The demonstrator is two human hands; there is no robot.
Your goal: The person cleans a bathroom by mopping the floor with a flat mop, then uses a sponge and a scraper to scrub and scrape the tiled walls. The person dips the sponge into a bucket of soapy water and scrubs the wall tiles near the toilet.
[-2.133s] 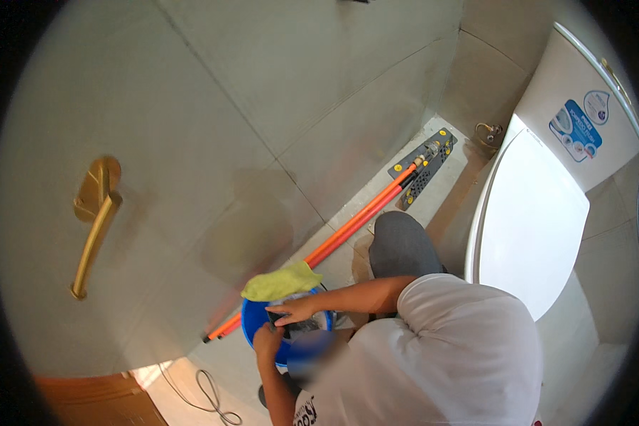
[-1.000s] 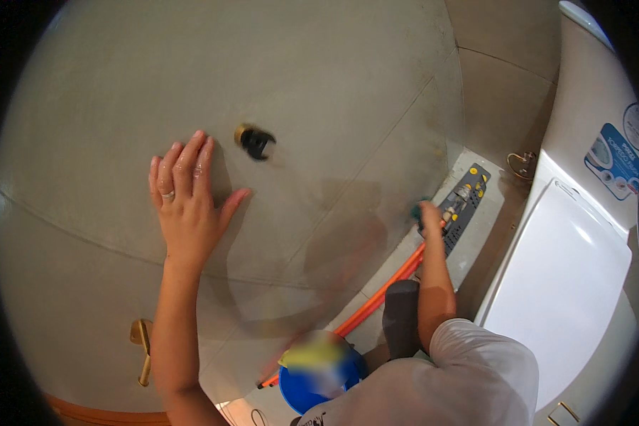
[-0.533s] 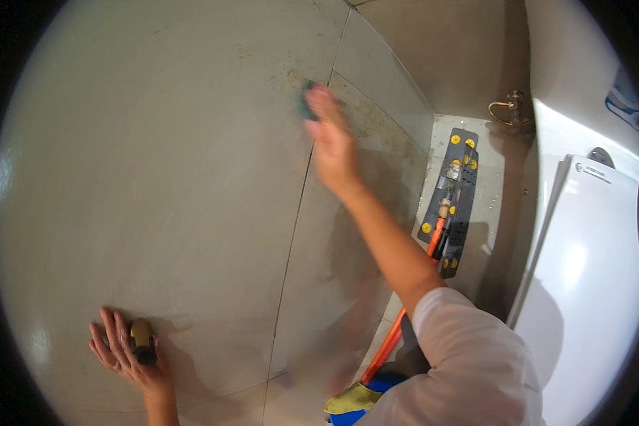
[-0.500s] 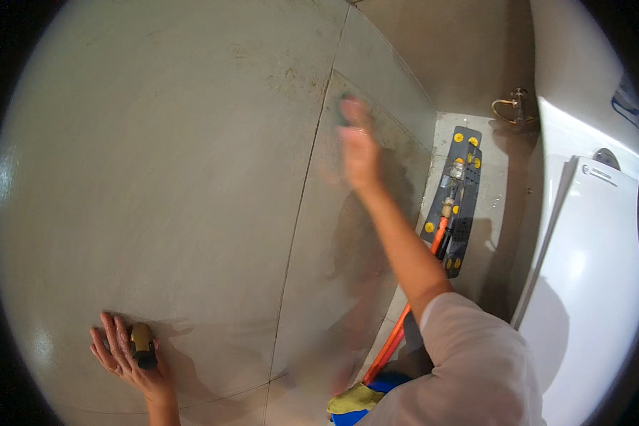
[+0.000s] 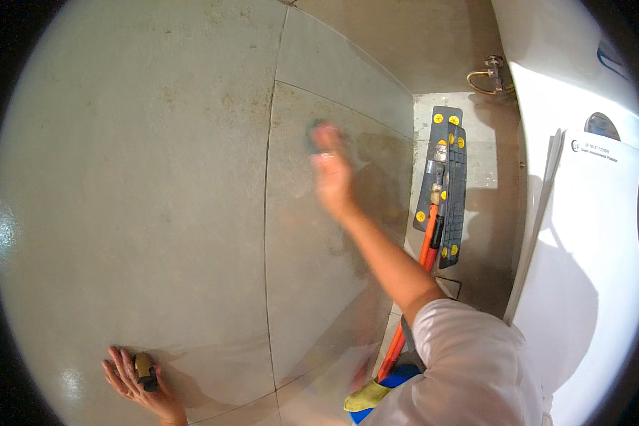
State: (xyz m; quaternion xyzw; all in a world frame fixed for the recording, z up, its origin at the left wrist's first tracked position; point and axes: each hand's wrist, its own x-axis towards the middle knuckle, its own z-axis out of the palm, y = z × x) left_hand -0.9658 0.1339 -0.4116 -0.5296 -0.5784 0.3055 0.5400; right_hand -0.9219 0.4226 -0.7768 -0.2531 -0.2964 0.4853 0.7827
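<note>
My right hand [image 5: 331,170] is up against the large grey tiled wall [image 5: 192,234], right of its long joint line. Its fingers are blurred by motion and closed on what looks like a dark green scouring pad [image 5: 311,130]. Low on the left, my left hand [image 5: 140,390] rests on the same wall with its fingers spread. Between thumb and forefinger it holds a small gold-and-black object [image 5: 146,370], whose kind I cannot make out. Brownish stains mark the upper part of the wall.
Two flat mop heads [image 5: 440,177], grey with yellow discs, lie at the foot of the wall with orange poles [image 5: 427,238]. A white toilet [image 5: 582,234] stands on the right, near a metal valve [image 5: 495,74]. A yellow cloth [image 5: 367,396] lies over something blue below.
My right hand has moved left and a little lower in view, still blurred. The left hand and its small object sit lower. The whole view has shifted, with the mops and toilet further left.
</note>
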